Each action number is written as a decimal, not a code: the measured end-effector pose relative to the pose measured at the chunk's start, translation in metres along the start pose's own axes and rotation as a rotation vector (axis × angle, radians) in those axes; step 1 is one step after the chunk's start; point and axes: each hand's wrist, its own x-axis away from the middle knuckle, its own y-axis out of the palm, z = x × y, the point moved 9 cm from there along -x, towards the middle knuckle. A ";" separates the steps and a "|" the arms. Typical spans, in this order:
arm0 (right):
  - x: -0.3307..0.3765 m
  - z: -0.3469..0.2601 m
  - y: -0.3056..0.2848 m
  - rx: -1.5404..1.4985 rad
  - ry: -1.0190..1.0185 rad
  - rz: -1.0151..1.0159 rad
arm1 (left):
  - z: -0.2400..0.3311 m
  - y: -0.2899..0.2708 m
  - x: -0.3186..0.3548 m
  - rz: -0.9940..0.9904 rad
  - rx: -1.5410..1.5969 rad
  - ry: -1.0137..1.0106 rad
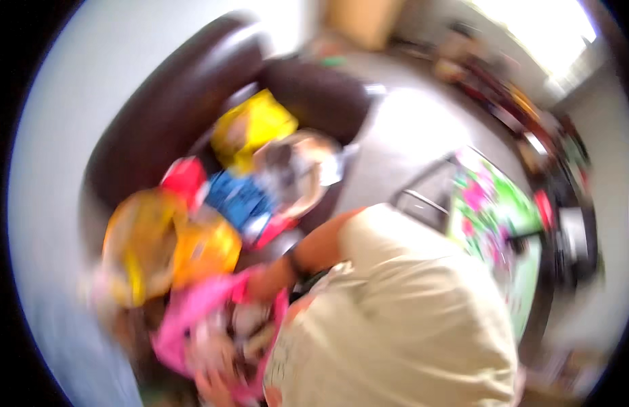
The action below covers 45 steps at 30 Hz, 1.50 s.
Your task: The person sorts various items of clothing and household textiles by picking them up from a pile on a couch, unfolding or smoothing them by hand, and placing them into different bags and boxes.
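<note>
A pink bag (pixel 175 329) stands open at the lower left, with pale and brown items (pixel 250 319) inside, too blurred to name. At its far rim is my right hand (pixel 265 283), below a dark wristband and a beige sleeve; its fingers are hidden by the bag. My left hand (pixel 214 380) touches the near side of the opening, its fingers smeared by motion. Beside the bag, on the dark brown sofa (pixel 172 102), are an orange-yellow bag (pixel 206 252), a blue cloth-like item (pixel 240 200) and a red item (pixel 185 182).
A yellow bag (pixel 257 125) and a whitish-brown bundle (pixel 297 169) lie farther back on the sofa. To the right is a folding table-like piece with a green and pink floral top (pixel 487 210). Dark clutter (pixel 565 224) lines the right wall.
</note>
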 end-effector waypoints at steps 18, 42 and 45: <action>-0.020 0.011 -0.070 0.348 -0.172 0.179 | 0.023 0.013 -0.033 -0.164 -0.099 0.113; 0.025 -0.010 -0.172 0.166 0.130 0.063 | -0.021 -0.037 0.002 0.121 0.314 -0.080; 0.019 0.021 -0.157 -0.300 0.359 -0.044 | -0.029 -0.017 0.006 0.001 0.413 -0.197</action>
